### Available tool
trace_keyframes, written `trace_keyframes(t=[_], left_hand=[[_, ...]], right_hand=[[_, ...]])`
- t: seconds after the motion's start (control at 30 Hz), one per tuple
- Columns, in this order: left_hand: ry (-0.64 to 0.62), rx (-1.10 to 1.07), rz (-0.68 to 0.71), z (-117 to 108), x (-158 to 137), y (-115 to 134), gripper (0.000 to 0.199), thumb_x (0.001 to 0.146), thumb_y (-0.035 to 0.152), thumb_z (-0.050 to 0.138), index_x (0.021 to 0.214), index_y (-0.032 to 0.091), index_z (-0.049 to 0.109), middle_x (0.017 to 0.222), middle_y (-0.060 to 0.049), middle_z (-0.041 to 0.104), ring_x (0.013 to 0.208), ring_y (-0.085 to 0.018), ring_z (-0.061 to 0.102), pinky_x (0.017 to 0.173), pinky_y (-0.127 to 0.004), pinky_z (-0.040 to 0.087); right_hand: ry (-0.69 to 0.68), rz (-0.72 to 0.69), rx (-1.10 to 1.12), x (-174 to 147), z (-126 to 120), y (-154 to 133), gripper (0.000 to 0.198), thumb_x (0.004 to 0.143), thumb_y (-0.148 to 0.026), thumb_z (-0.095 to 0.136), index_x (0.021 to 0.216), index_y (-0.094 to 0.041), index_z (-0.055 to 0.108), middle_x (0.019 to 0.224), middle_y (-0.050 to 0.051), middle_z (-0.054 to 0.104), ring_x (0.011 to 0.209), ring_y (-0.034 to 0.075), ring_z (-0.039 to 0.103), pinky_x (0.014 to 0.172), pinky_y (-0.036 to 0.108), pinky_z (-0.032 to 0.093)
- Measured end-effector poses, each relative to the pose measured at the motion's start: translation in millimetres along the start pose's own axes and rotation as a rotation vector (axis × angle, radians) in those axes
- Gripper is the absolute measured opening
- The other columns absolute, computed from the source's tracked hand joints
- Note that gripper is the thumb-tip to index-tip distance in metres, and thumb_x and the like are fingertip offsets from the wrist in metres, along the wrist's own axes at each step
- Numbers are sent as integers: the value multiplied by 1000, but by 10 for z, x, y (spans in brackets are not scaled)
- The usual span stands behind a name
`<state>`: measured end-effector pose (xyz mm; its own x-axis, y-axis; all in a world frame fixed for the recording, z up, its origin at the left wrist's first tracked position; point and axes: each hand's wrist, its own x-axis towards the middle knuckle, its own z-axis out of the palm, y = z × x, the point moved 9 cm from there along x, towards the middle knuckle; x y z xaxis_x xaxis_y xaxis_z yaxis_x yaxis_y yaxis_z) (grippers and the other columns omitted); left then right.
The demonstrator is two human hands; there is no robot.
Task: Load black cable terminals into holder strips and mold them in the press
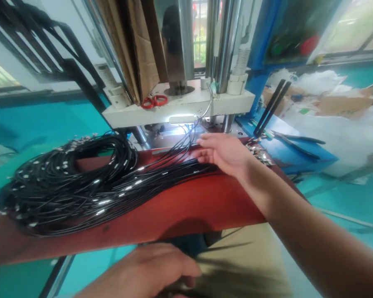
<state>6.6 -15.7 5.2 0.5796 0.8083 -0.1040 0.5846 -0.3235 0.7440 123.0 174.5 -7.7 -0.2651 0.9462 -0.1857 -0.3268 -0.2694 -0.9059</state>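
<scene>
My right hand (222, 152) reaches over the red work surface with its fingers stretched out and slightly apart. Beneath and beside its fingertips run the straight ends of thin black cables (174, 169), and I see nothing held in it. At the bottom, my left hand (158, 267) is low in front of the table edge, its fingers curled; whatever is in them is hidden. A large coil of black cables (65, 178) with small pale ends lies on the left. Several loose cables (186, 142) arch toward the lit press opening.
The press's white plate (180, 101) stands ahead, carrying red-handled scissors (154, 101) and a small lamp (183, 119). Small metal parts (261, 154) lie right of my right hand. On a blue ledge rests a dark-handled tool (298, 142). White bags (323, 82) are behind.
</scene>
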Motion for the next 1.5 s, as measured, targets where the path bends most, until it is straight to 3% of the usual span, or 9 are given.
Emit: trace_keyframes(t=[0.13, 0.27, 0.5, 0.63, 0.77, 0.87, 1.03, 1.27, 1.5], left_hand=[[-66, 8, 205, 219, 142, 202, 25, 91, 41, 48, 107, 30, 64, 90, 2, 72, 81, -12, 65, 73, -17, 47], [-5, 89, 296, 278, 293, 355, 24, 93, 32, 48, 111, 26, 61, 99, -1, 70, 93, -13, 63, 84, -20, 48], [241, 403, 54, -498, 602, -155, 59, 91, 30, 48, 145, 20, 27, 153, -11, 27, 141, -23, 23, 116, -42, 22], [168, 388, -124, -937, 517, -778, 77, 79, 47, 64, 144, 22, 30, 148, -13, 37, 134, -28, 36, 112, -44, 29], [92, 351, -82, -1108, 449, -881, 63, 74, 42, 71, 131, 26, 49, 134, -6, 54, 122, -24, 50, 106, -35, 35], [93, 345, -62, -1165, 487, -818, 48, 75, 34, 71, 120, 25, 58, 118, -3, 62, 108, -21, 57, 97, -30, 40], [196, 317, -91, -1269, 521, -820, 19, 85, 30, 57, 99, 23, 68, 98, -1, 68, 92, -18, 61, 83, -27, 42], [285, 121, -234, -1398, 448, -975, 30, 87, 42, 49, 91, 20, 69, 77, 1, 69, 70, -15, 59, 65, -24, 41], [285, 279, -115, -1206, 462, -897, 27, 74, 35, 69, 98, 21, 69, 96, -4, 68, 90, -22, 61, 81, -28, 43]], right_hand=[[73, 128, 132, 512, 45, 92, 16, 78, -3, 48, 87, -17, 46, 74, 5, 54, 63, 14, 61, 41, 17, 50], [-106, 251, 160, 467, 318, 142, 14, 76, -5, 48, 75, -17, 43, 66, 2, 48, 50, 7, 50, 30, 9, 32], [-326, 245, 117, 211, 643, 13, 13, 70, -11, 52, 68, -17, 41, 67, 1, 48, 56, 7, 53, 32, 9, 26], [-351, 153, -100, 172, 529, 12, 17, 73, -19, 64, 87, -15, 56, 83, 5, 57, 60, 11, 56, 37, 17, 34], [-470, -299, -1016, -23, 490, -23, 70, 59, -39, 83, 122, -23, 57, 112, 8, 57, 95, 25, 54, 82, 37, 47], [-545, -470, -1486, -145, 499, 88, 75, 58, -51, 82, 124, -23, 59, 110, 10, 56, 103, 31, 49, 89, 44, 41], [-607, -478, -1538, -148, 546, 8, 26, 88, -36, 59, 105, -20, 70, 94, 8, 61, 89, 22, 56, 81, 33, 44], [-516, -467, -1411, -117, 630, -223, 23, 90, -32, 52, 95, -20, 72, 94, 7, 66, 86, 21, 60, 82, 33, 44], [-463, -433, -1522, -60, 697, -266, 22, 85, -36, 59, 97, -22, 71, 93, 7, 68, 87, 24, 60, 77, 34, 44]])
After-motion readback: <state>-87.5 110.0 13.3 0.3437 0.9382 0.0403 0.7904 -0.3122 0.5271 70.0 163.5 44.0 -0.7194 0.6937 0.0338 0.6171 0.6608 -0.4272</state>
